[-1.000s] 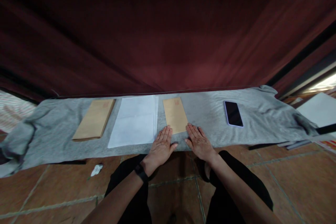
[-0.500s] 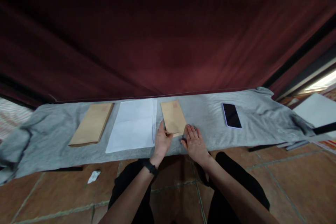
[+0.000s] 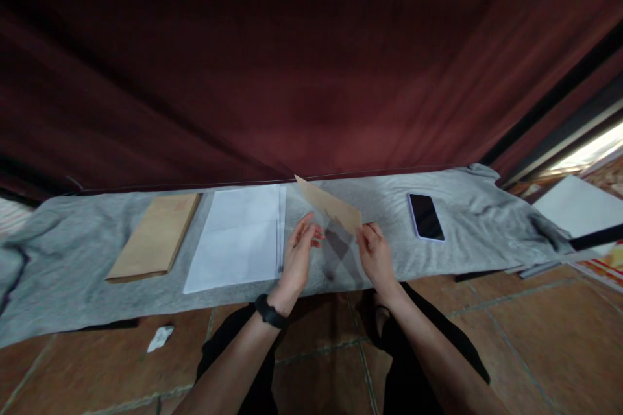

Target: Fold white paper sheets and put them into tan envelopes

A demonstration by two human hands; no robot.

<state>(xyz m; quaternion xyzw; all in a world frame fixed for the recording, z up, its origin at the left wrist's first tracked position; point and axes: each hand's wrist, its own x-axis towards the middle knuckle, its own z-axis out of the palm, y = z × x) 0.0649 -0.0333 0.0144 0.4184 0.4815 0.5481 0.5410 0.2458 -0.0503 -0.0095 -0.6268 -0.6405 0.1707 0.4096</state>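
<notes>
A small brown envelope (image 3: 329,206) is lifted off the grey cloth (image 3: 73,253) and tilted, its shadow falling on the cloth beneath. My right hand (image 3: 376,258) pinches its near right corner. My left hand (image 3: 298,259) is raised beside it with fingers extended, its fingertips close to the envelope's lower edge; I cannot tell whether they touch it. A black band sits on my left wrist.
A stack of white paper (image 3: 238,236) lies left of my hands, and a pile of larger brown envelopes (image 3: 156,235) further left. A dark phone (image 3: 426,216) lies to the right. A crumpled paper scrap (image 3: 159,338) is on the tiled floor. A dark red curtain hangs behind.
The small envelope lay flat under my fingertips a second ago; now it is raised off the cloth and tilted, held at its corner by my right hand. Both hands have lifted.
</notes>
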